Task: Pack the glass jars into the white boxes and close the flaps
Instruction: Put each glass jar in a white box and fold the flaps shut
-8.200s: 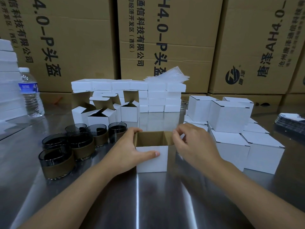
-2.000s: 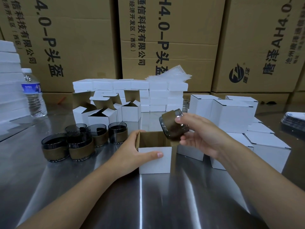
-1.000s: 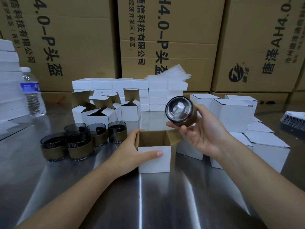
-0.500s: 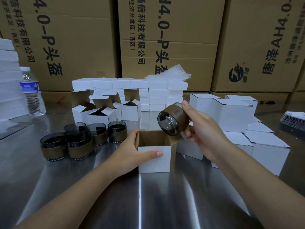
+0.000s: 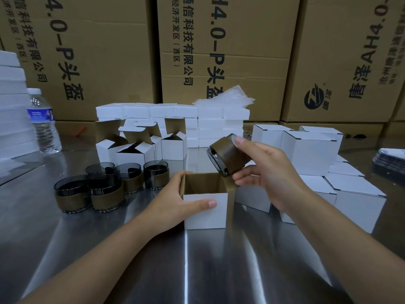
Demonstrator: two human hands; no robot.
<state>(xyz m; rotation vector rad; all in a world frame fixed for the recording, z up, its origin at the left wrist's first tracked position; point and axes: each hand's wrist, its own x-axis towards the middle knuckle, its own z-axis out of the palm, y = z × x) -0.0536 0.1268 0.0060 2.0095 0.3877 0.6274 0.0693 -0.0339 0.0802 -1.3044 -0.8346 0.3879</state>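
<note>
A small white box (image 5: 205, 210) with a brown inside stands open in the middle of the steel table. My left hand (image 5: 175, 199) grips its left side, thumb across the front, fingers over the rim. My right hand (image 5: 266, 172) holds a dark glass jar (image 5: 228, 155) with a brown band, tilted on its side just above the box's right rear corner. Several more banded jars (image 5: 105, 189) stand in a cluster to the left.
Open empty white boxes (image 5: 140, 148) stand behind the jars. Closed white boxes (image 5: 311, 154) are stacked at right, flat white boxes (image 5: 175, 115) at the back. A water bottle (image 5: 42, 121) stands far left. Large brown cartons (image 5: 219, 51) wall the table's rear.
My right hand has turned the jar over and lowered it closer to the open box. My left hand has stayed on the box.
</note>
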